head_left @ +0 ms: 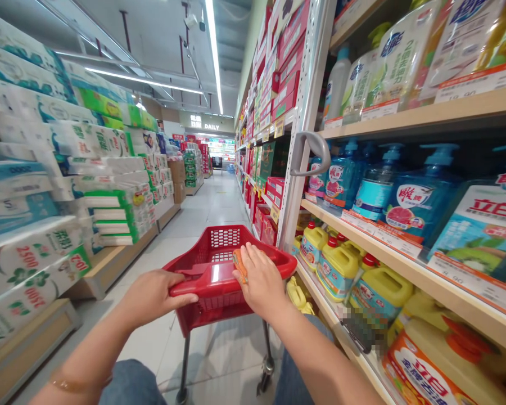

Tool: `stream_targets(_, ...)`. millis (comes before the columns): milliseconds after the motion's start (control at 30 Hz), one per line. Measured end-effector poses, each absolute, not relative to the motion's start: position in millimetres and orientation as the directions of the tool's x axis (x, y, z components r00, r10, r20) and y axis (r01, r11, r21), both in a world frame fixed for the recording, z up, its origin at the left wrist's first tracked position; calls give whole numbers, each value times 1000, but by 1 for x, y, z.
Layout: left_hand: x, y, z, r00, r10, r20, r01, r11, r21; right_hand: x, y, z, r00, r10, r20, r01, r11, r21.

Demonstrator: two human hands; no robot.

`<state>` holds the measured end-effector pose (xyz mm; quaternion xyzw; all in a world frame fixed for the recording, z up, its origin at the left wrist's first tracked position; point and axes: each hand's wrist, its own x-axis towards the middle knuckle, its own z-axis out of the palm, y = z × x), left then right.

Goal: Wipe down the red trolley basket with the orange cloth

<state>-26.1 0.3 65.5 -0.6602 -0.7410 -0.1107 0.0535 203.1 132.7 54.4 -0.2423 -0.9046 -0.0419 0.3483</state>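
Our two forearms [88, 343] sit closest; our left hand [154, 298]'s wrapped round one glossy red cart [219, 275], right hand [261, 281]'s pressing one orange cloth [240, 265] onto it, fingers together.

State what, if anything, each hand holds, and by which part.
Left hand: red cart, by its handle's left end. Right hand: orange cloth-like item; the held part is hidden.

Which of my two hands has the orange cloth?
Your right hand: the orange cloth shows beneath it, on the red cart's handle. Your left hand grips that handle with no cloth visible.
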Motion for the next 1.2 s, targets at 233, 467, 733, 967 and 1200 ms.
stream_targets(233,-25,8,59,-159,944,288,987,160,18,181,133,51,-576,455,679,525,843,-120)
stream_targets(467,-20,24,58,-186,916,356,981,196,10,155,131,50,-638,332,695,412,909,-56)
stream_targets(733,-5,37,56,-255,890,378,963,271,11,194,208,52,-567,499,656,526,832,-178)
stream_targets(967,7,55,53,-310,854,418,948,310,69,156,182,48,-597,411,689,458,879,-128)
stream_targets(1200,-9,51,49,-4,899,437,952,-131,277,169,204,51,-609,398,686,397,902,-171)
